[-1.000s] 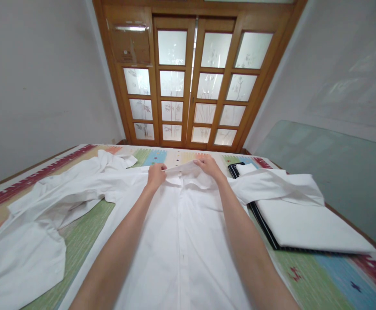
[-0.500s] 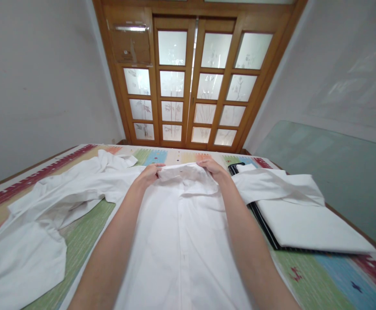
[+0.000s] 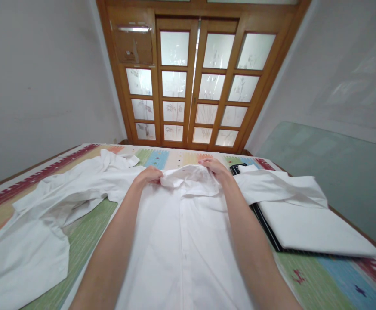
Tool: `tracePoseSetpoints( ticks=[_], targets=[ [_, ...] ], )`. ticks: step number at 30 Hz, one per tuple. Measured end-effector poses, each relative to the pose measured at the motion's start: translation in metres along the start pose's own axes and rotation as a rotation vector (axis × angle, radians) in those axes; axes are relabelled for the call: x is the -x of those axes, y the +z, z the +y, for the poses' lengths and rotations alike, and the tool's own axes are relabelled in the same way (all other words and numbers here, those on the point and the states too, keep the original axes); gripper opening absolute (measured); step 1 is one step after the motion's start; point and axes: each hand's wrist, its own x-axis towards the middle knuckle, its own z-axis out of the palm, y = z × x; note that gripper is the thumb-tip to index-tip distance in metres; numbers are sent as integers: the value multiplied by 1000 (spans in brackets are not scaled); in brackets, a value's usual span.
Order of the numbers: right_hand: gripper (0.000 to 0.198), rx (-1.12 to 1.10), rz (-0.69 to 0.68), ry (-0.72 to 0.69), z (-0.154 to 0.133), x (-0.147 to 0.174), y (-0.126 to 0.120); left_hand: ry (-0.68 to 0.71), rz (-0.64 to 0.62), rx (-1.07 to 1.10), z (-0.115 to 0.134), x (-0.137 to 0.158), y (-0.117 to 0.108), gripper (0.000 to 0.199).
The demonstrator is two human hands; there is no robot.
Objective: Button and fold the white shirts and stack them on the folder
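Observation:
A white button-up shirt (image 3: 162,245) lies front side up before me, its collar end away from me. My left hand (image 3: 149,175) is closed on the left side of the collar (image 3: 191,174). On the collar's right side, my right hand (image 3: 214,165) pinches the fabric. One sleeve (image 3: 275,185) stretches out to the right over a folded pile. To the left, more white cloth (image 3: 46,215) is spread in loose folds; whether it is all part of this shirt I cannot tell.
A folded white garment (image 3: 317,228) rests on a black striped one (image 3: 267,228) at the right. Beneath everything is a colourful patterned cover (image 3: 91,232). Wooden doors with glass panes (image 3: 191,86) stand beyond the far edge, and a pale green panel (image 3: 330,159) leans at the right wall.
My left hand has shifted slightly down and nearer to me on the collar, whose left side now sits lower. My right hand keeps its grip in nearly the same place.

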Motion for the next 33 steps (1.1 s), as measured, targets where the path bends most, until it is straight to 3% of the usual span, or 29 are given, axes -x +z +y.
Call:
tracePoseSetpoints(
  ticks=[4, 6, 12, 18, 20, 25, 29, 33],
  targets=[
    [9, 74, -35, -31, -2, 3, -4, -17, -102, 116, -2, 0, -3, 15],
    [15, 165, -61, -61, -4, 5, -9, -1, -70, 140, -5, -3, -6, 18],
    [24, 400, -220, -55, -13, 8, -29, -68, 124, -58, -14, -18, -7, 15],
    [18, 521, -453, 62, -15, 8, -51, -1, 93, 52, -11, -15, -4, 17],
    [14, 553, -386, 72, -14, 8, -53, 31, 72, 93, -7, -10, -5, 17],
    [13, 483, -63, -12, -9, 6, -50, 93, -34, 244, 2, -1, -8, 15],
    [10, 200, -75, 103, -5, 4, -41, 127, -76, 335, 2, -2, -10, 16],
    [9, -20, -83, 77, -2, 2, -28, 130, -77, 338, -1, -8, -8, 24]
  ],
)
